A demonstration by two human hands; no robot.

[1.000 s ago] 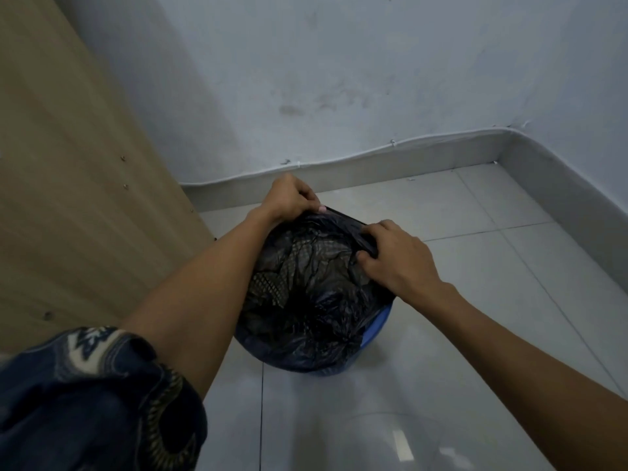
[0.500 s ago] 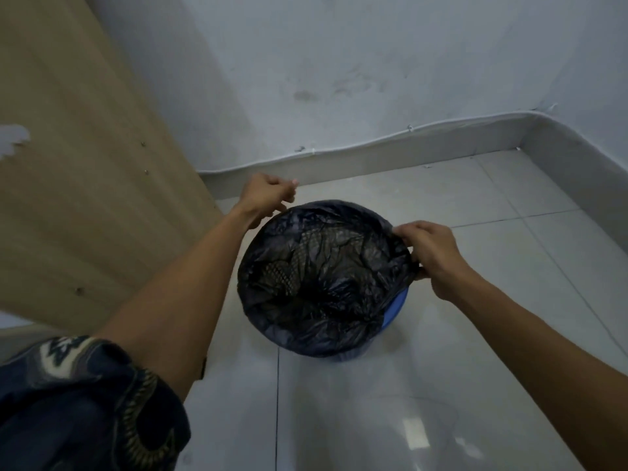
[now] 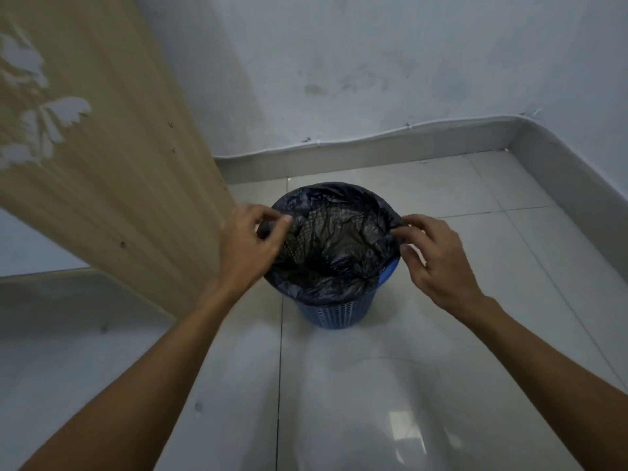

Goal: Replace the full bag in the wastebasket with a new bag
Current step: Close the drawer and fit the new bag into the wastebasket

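Two hands are positioned at opposite edges of the black bag (image 3: 334, 246), which is fitted over the rim of the blue wastebasket (image 3: 334, 312) on the tiled floor (image 3: 441, 385). The left edge is pinched by the left hand (image 3: 249, 244); the right edge is pinched by the right hand (image 3: 438, 263)

Blue wastebasket (image 3: 334, 312), black bag (image 3: 334, 246) lining it, left hand (image 3: 249, 243), right hand (image 3: 438, 263) at rim

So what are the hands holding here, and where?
The left hand pinches the black bag at its left edge; the right hand fingers its right edge at the blue wastebasket rim.
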